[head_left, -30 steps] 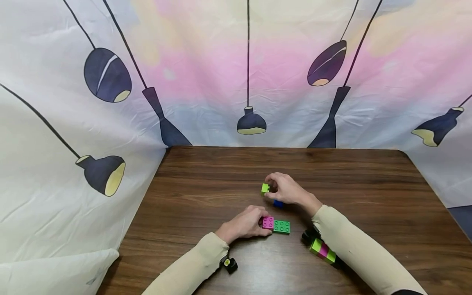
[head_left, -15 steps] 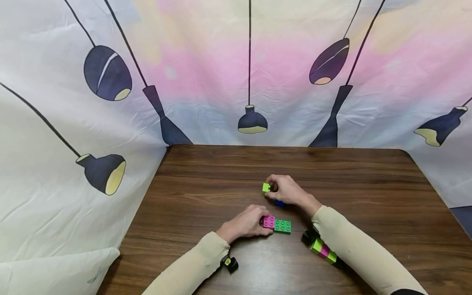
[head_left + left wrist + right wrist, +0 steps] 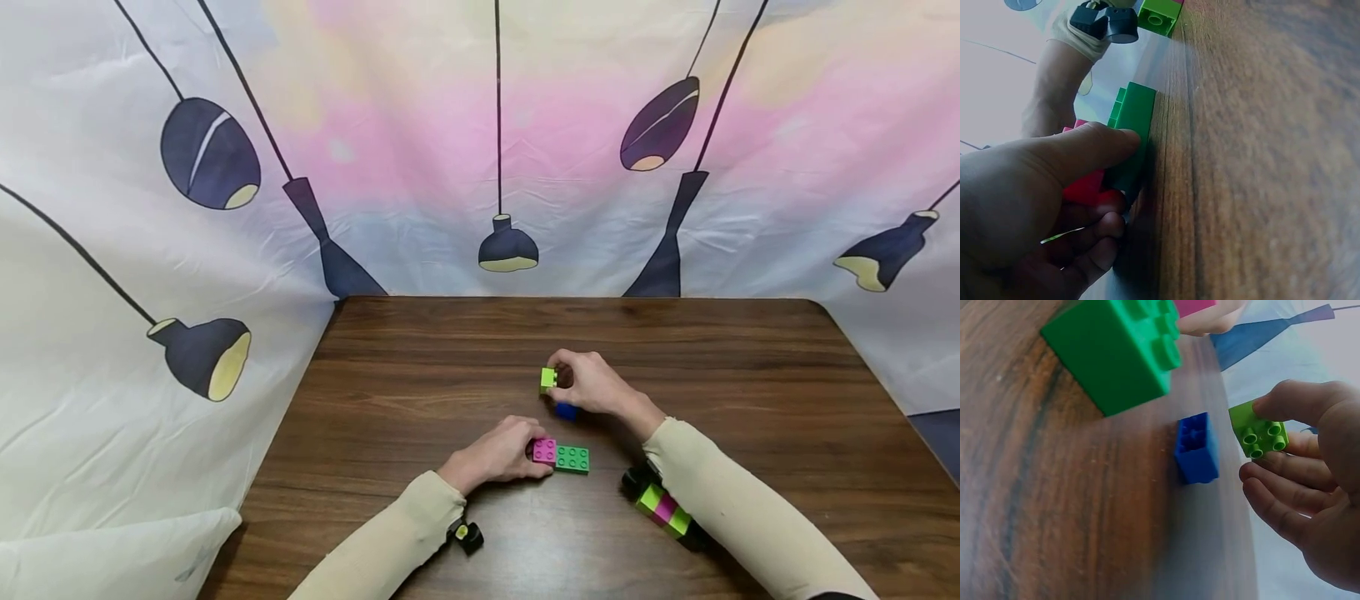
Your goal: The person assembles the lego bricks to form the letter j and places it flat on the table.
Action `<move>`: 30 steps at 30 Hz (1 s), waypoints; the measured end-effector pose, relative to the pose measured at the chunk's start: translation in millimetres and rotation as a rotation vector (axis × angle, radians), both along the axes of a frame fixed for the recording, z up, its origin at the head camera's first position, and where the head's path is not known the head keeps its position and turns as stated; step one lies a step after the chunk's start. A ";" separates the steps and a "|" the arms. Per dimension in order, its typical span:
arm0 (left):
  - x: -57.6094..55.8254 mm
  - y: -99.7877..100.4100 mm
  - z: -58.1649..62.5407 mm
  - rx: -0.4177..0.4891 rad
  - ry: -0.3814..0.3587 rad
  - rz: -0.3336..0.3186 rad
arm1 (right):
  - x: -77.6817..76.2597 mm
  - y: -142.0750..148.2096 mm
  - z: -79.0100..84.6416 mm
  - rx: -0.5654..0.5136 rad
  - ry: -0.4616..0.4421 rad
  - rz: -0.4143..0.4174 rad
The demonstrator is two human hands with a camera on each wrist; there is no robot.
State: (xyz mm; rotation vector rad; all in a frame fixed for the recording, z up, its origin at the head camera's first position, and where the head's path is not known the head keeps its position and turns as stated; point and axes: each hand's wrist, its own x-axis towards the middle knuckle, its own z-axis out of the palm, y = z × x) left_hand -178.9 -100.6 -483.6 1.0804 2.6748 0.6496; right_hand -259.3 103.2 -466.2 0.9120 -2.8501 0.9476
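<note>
My left hand [image 3: 495, 452] grips a pink brick [image 3: 544, 451] and the longer green brick [image 3: 573, 459] joined to it. In the left wrist view the thumb lies along the green brick's side, and the pink one sits on its near end. My right hand [image 3: 592, 382] pinches a small lime-green brick [image 3: 548, 380] between thumb and fingers, its studs turned toward the palm. A blue brick [image 3: 1197, 453] is on the table just below that hand, partly covered in the head view. Its hollow underside shows in the right wrist view.
A row of lime and pink bricks [image 3: 663, 510] lies beside my right forearm. The wooden table [image 3: 420, 350] reaches back to a cloth backdrop [image 3: 420, 167] with printed lamps. A pale fabric fold [image 3: 112, 542] borders the table's left edge.
My right hand has shifted slightly to the right with the lime-green brick, and the brick has turned a little. My left hand keeps its hold on the pink and green bricks.
</note>
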 end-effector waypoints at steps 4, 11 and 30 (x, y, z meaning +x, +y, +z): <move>0.2 0.1 0.2 -0.005 0.007 -0.003 | 2.1 3.9 5.6 -0.004 -0.005 0.004; 0.4 0.1 0.7 -0.002 0.001 -0.001 | 7.1 12.6 14.2 -0.032 0.001 0.041; -0.9 -0.3 0.7 0.011 0.005 -0.018 | 30.5 35.4 21.0 -0.059 0.010 0.051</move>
